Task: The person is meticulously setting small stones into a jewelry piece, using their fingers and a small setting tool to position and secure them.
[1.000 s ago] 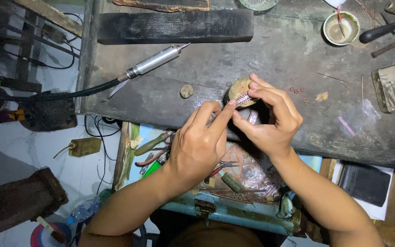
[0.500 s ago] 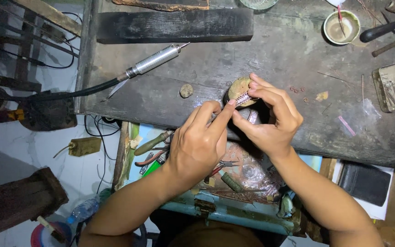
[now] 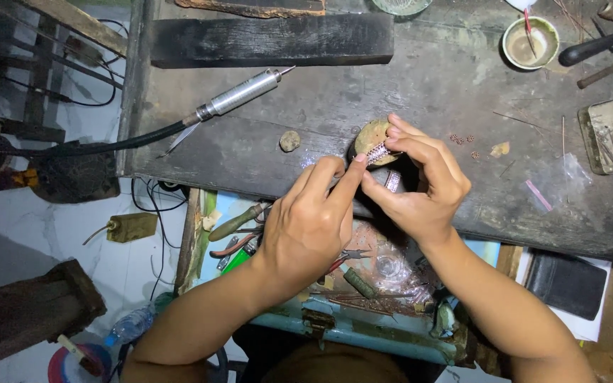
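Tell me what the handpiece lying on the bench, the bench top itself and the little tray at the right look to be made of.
The silver cylindrical handpiece looks like brushed metal: pale, even sheen, with a black hose that seems rubber. The dark worn bench top looks like old wood, matte, scratched and stained. The small rectangular tray seems to be dull tarnished metal with a thin raised rim; it holds thin rods, probably metal.
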